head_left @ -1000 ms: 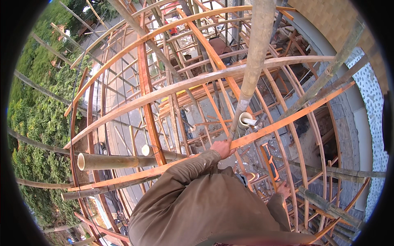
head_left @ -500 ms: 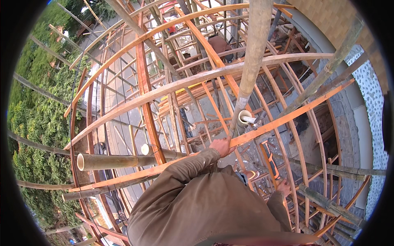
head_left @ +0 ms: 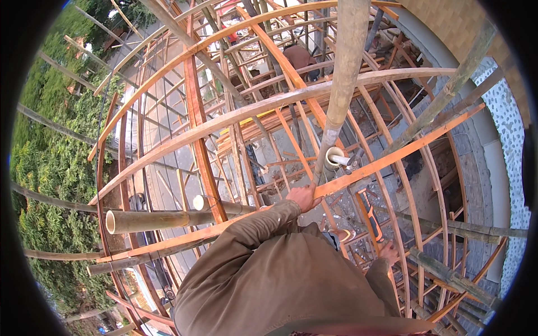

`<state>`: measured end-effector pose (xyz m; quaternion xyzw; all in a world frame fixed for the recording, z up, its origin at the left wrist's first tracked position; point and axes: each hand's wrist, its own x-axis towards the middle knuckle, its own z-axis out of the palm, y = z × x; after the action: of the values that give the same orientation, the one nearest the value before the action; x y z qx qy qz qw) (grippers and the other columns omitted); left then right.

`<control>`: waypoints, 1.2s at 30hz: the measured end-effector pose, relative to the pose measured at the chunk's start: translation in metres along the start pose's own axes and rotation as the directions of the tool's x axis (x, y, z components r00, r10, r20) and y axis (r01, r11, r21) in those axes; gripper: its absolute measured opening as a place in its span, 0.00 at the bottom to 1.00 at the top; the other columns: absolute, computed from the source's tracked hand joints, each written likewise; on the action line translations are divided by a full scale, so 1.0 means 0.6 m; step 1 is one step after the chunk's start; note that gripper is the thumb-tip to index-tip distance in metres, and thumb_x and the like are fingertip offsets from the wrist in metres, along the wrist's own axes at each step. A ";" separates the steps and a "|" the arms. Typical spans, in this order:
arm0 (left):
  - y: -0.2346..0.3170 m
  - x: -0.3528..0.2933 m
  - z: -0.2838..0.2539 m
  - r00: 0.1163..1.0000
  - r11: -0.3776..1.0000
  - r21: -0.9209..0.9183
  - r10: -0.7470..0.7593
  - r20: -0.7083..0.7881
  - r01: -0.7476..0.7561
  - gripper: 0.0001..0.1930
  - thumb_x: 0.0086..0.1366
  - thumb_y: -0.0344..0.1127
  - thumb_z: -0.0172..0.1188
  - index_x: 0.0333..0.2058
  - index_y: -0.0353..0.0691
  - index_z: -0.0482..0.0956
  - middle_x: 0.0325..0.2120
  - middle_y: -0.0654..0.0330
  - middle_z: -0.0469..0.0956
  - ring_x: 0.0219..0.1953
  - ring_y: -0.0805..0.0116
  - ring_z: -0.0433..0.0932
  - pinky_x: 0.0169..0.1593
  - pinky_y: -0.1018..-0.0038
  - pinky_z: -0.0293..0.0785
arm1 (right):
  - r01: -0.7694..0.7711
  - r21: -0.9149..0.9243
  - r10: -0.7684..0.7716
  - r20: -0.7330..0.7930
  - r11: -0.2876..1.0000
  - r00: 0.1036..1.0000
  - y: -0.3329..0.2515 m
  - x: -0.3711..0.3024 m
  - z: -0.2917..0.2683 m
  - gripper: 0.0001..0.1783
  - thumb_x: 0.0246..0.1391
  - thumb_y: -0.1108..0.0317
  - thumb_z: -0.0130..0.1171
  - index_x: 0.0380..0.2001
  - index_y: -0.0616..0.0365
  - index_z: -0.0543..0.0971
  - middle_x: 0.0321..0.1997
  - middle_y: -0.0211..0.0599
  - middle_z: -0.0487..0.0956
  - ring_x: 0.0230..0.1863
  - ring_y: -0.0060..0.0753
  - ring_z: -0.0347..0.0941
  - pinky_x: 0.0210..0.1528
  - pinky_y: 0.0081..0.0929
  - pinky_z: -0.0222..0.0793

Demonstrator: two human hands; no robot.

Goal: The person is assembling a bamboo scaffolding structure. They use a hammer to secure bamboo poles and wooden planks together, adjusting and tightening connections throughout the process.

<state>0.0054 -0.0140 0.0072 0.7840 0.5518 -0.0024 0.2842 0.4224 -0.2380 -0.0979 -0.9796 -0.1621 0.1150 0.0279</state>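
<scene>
A long orange-brown wooden plank (head_left: pixel 386 161) runs slantwise across the scaffold in front of my body. My left hand (head_left: pixel 302 197) is closed over it, beside the foot of an upright bamboo pole (head_left: pixel 343 84). Lower right, my right hand (head_left: pixel 388 253) has curled fingers next to a narrow timber strip, and what they grip is hidden. Just above those fingers is the lower end of a long tool with an orange-and-black handle (head_left: pixel 371 218); I cannot tell whether they touch. Behind the plank, a metal-headed tool (head_left: pixel 351 162) rests in an open bamboo end (head_left: pixel 334 157).
Curved-looking timber rails (head_left: pixel 235 124) and bamboo poles (head_left: pixel 162 220) cross on all sides. Far below lies ground strewn with rubble, where another person (head_left: pixel 300 59) stoops. Trees (head_left: pixel 53 185) stand at left, a patterned blue-white surface (head_left: pixel 501 112) at right.
The view has shifted slightly. Below my body, a foot in a sandal shows a little more. My left hand keeps its place on the plank; my right hand is nearly still.
</scene>
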 end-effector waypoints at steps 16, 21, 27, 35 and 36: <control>-0.001 0.002 0.001 0.999 1.000 -0.002 -0.015 0.035 0.015 0.28 0.69 0.59 0.55 0.47 0.36 0.69 0.34 0.41 0.83 0.36 0.40 0.84 0.40 0.49 0.80 | 0.010 0.037 -0.011 0.028 0.999 1.000 -0.001 -0.001 -0.005 0.39 0.59 0.32 0.48 0.54 0.55 0.82 0.52 0.54 0.83 0.57 0.59 0.77 0.61 0.51 0.69; 0.000 0.002 0.000 0.999 1.000 -0.003 -0.025 0.035 0.025 0.28 0.69 0.59 0.55 0.47 0.35 0.69 0.35 0.40 0.83 0.37 0.39 0.84 0.41 0.49 0.80 | 0.003 0.020 -0.004 0.022 1.000 1.000 -0.004 -0.002 -0.007 0.39 0.59 0.32 0.47 0.55 0.53 0.82 0.53 0.53 0.83 0.57 0.59 0.77 0.61 0.52 0.69; 0.000 0.002 -0.002 0.998 1.000 -0.002 -0.025 0.055 0.025 0.28 0.68 0.59 0.55 0.47 0.35 0.69 0.36 0.40 0.83 0.38 0.39 0.84 0.41 0.49 0.80 | -0.012 -0.019 0.012 0.010 1.000 1.000 -0.001 0.001 -0.002 0.39 0.59 0.32 0.47 0.55 0.53 0.83 0.53 0.52 0.83 0.57 0.58 0.77 0.61 0.52 0.70; -0.003 0.004 0.005 0.999 1.000 -0.001 -0.017 0.037 0.017 0.28 0.68 0.59 0.56 0.48 0.36 0.69 0.38 0.42 0.83 0.39 0.40 0.84 0.41 0.49 0.80 | 0.025 0.019 -0.025 0.008 1.000 1.000 -0.003 -0.004 -0.009 0.38 0.59 0.32 0.47 0.54 0.53 0.83 0.53 0.52 0.83 0.56 0.58 0.78 0.60 0.52 0.70; -0.003 0.004 0.005 0.999 1.000 0.009 -0.021 0.038 0.021 0.28 0.68 0.58 0.56 0.48 0.36 0.69 0.38 0.42 0.83 0.39 0.41 0.84 0.41 0.49 0.80 | 0.026 0.020 -0.026 0.008 0.999 1.000 -0.003 -0.005 -0.010 0.38 0.59 0.32 0.47 0.54 0.53 0.83 0.53 0.52 0.83 0.56 0.58 0.78 0.60 0.52 0.70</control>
<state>0.0058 -0.0129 0.0029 0.7793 0.5543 -0.0226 0.2915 0.4206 -0.2371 -0.0911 -0.9767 -0.1736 0.1201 0.0385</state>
